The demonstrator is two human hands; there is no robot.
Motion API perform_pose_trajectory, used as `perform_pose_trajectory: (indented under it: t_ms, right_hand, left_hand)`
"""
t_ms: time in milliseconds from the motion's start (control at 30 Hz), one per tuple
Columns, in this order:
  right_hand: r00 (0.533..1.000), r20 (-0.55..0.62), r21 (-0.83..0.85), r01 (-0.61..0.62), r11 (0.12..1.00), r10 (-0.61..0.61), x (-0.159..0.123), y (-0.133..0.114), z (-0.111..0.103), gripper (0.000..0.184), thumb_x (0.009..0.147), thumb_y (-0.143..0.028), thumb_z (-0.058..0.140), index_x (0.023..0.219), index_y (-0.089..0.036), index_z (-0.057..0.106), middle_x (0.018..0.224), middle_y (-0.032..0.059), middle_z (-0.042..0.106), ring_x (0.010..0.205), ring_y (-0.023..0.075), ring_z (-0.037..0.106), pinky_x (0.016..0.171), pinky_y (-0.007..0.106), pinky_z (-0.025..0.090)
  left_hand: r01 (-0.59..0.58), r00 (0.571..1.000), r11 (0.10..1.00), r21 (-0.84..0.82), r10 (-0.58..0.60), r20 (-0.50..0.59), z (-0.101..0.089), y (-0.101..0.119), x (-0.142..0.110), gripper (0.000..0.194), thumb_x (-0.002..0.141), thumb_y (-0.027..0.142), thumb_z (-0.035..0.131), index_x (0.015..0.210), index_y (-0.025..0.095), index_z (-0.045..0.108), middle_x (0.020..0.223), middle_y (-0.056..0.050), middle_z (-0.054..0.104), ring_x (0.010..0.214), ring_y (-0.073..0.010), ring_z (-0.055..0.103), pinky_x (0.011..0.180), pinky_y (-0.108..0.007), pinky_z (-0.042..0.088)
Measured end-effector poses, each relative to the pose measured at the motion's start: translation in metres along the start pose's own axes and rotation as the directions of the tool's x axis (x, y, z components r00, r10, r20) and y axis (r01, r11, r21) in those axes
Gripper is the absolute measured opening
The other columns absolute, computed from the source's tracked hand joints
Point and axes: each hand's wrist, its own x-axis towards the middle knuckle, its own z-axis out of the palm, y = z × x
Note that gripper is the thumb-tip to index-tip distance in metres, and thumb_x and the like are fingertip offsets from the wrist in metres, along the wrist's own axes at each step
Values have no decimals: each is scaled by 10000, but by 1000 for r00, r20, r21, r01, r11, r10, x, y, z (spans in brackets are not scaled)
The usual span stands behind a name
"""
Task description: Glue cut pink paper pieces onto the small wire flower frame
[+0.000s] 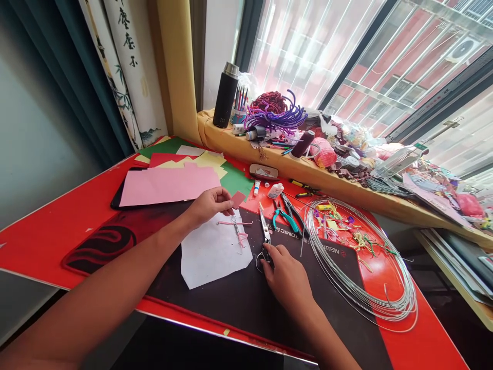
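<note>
Across the red tabletop [46, 246], left fingers [221, 198] pinch a pink card scrap [238, 199], right fingers [275, 252] grip steel scissors [264, 228].

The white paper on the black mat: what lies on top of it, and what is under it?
The white paper carries a wire piece with pink strips; the black mat beneath is hidden there.

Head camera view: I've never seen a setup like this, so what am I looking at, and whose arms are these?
There is no machine here: these are a person's own bare arms, filmed by one camera worn on their head, looking forward and down. The right hand holds scissors by the loops. The left hand pinches a small pink paper scrap. On the red desk lie a black mat, white paper, pink sheets, pliers and a wire coil.
</note>
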Motion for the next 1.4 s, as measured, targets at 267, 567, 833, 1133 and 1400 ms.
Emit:
perform_pose_trajectory:
  t_ms: [267, 567, 833, 1133, 1400]
  right_hand:
    - [995, 77, 306, -89, 948, 69, 5, 13, -10, 463, 940, -264, 635, 1394, -232, 722, 1026, 71, 776, 787, 241, 727, 736, 336, 496]
    - [978, 180, 808, -206, 551, 102, 6, 21, 0, 562, 885, -483, 751, 1366, -195, 707, 705, -58, 489, 600, 165, 510, 577, 296, 433]
    - [984, 166, 968, -175, 181, 65, 23, 4, -2, 710, 827, -599, 880, 1377, -208, 657, 758, -51, 566, 488, 111, 529, 465, 261, 433]
    - [990, 123, 992, -121, 26, -74, 54, -23, 19, 693, 855, -512, 889, 1431, -245, 613, 781, -79, 496, 477, 70, 465, 421, 217, 394]
    - [975, 119, 992, -125, -18, -186, 38, -11, 23, 803, 896, -575, 850, 1558, -267, 516, 785, -69, 507, 488, 64, 396, 441, 212, 377]
  left_hand:
    - [1, 1000, 1000, 29, -1, -13, -1, -4, 2, 337, 760, 395, 856, 933, 169, 675, 775, -22, 752, 653, -152, 677, 645, -295, 538]
    - [12, 998, 1000, 25, -10, -58, -2, -7, 4, 311, 758, 391, 833, 928, 160, 714, 761, -14, 719, 628, -136, 623, 611, -283, 481]
    - [33, 988, 999, -22, -36, -153, -6, -9, 8, 345, 733, 402, 874, 940, 168, 727, 733, 11, 681, 602, -120, 591, 592, -270, 455]
    - [-20, 955, 997, -75, -3, -297, -12, -7, 11, 408, 700, 434, 911, 945, 169, 718, 746, 17, 663, 596, -108, 570, 576, -262, 417]
    - [-60, 948, 997, -45, 43, -315, -11, -7, 11, 410, 731, 468, 900, 952, 172, 722, 728, 10, 659, 595, -117, 565, 562, -263, 402]
